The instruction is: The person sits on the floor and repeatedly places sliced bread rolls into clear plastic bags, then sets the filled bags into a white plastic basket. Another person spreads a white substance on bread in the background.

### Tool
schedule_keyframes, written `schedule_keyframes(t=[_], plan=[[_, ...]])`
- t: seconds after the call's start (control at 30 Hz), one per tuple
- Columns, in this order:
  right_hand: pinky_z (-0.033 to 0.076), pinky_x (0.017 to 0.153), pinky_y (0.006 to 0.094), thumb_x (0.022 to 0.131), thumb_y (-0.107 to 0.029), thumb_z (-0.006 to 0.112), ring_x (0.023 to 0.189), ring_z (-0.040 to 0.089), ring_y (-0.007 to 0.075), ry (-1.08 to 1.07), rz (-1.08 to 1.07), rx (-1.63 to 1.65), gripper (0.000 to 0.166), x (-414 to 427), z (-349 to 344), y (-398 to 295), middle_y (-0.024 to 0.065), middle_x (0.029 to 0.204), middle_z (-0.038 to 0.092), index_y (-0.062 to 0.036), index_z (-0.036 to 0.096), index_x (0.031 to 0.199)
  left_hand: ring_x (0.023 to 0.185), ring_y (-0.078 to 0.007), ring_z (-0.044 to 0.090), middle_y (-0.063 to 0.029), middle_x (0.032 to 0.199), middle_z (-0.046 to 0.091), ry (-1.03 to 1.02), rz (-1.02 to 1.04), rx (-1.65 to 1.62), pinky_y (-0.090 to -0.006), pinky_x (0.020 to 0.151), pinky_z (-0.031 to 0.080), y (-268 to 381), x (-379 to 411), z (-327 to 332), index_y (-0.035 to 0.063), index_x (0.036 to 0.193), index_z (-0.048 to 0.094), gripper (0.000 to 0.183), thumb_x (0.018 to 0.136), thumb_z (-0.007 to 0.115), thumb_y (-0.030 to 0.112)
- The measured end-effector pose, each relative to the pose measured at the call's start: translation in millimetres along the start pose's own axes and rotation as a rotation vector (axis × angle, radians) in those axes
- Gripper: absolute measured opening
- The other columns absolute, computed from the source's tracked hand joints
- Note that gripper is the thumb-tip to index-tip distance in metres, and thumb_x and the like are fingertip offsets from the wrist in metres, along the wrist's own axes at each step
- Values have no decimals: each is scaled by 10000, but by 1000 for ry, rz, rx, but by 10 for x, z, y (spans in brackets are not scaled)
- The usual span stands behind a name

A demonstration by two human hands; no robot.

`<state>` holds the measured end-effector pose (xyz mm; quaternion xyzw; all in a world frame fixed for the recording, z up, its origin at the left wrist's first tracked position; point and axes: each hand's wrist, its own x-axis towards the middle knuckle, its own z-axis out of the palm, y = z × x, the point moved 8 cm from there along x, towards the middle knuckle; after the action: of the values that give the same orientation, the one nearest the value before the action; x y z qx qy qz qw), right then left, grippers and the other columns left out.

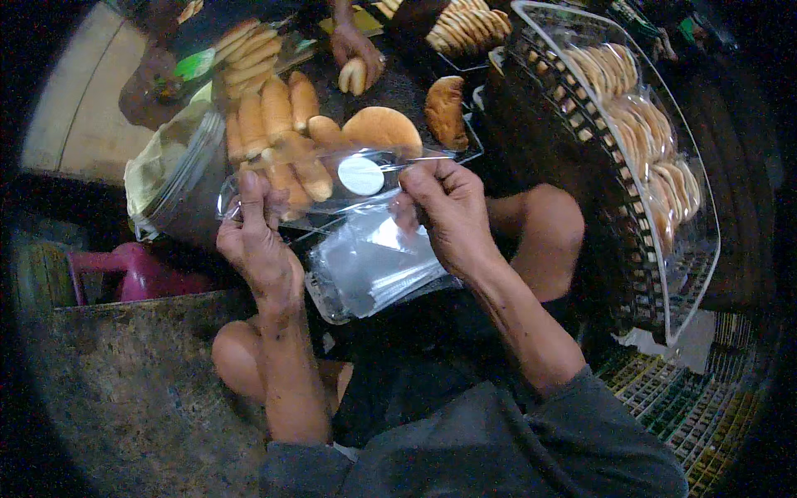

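Observation:
Between my two hands a clear plastic bag (pixel 311 210) with a round white label (pixel 361 175) is stretched out flat. My left hand (pixel 255 230) pinches its left end, and my right hand (pixel 451 211) grips its right end near the label. Through the film I see long bread rolls (pixel 274 115) lying in a group beyond my hands, with a large round bun (pixel 383 127) to their right. Below the held bag, a stack of clear plastic bags (pixel 373 267) lies in a transparent tray near my knees. No bread is plainly visible inside the held bag.
At the right stands a black plastic crate (pixel 622 155) with bagged flat breads (pixel 654 131). Another person's hand (pixel 358 53) holds a small roll at the top; a further arm is at upper left. A dark brown bread (pixel 446 112) and a pale sack (pixel 168 155) lie nearby.

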<state>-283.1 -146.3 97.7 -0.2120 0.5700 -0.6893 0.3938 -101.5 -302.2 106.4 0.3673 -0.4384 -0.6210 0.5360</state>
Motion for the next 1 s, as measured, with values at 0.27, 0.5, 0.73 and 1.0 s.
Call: schedule_keyframes(t=[0.27,0.5,0.73,1.0], plan=[[346,1037,486,757,-247,735,1264,409,404,-146,-571,-1416,711,1375,-314,722,134,1405,426,-98,404,1368,556,-111,568,-64,701,640,450,125,-56,-221,508,451,251,290,-488,38,803,625,322,815,736,340],[433,960,435,746,-64,679,1132,540,380,-339,-335,-1486,637,1589,-543,393,148,1217,586,-100,438,1335,932,-259,637,-186,1050,633,276,51,-23,-362,783,512,2,423,-497,-28,1267,432,705,924,428,589],[487,843,316,876,-315,641,962,607,187,-147,-203,-606,499,508,-904,-1108,115,1040,631,-27,473,1248,1117,-361,575,-234,1296,520,196,101,168,-449,902,489,-32,445,-298,-19,1376,335,770,929,392,606],[435,917,321,937,-432,528,1047,553,195,-168,-206,-442,596,385,-353,-1084,115,1111,588,-23,388,1348,1215,-285,494,-112,1369,435,-335,43,-150,-436,912,509,-276,131,250,67,1351,355,530,961,486,400]])
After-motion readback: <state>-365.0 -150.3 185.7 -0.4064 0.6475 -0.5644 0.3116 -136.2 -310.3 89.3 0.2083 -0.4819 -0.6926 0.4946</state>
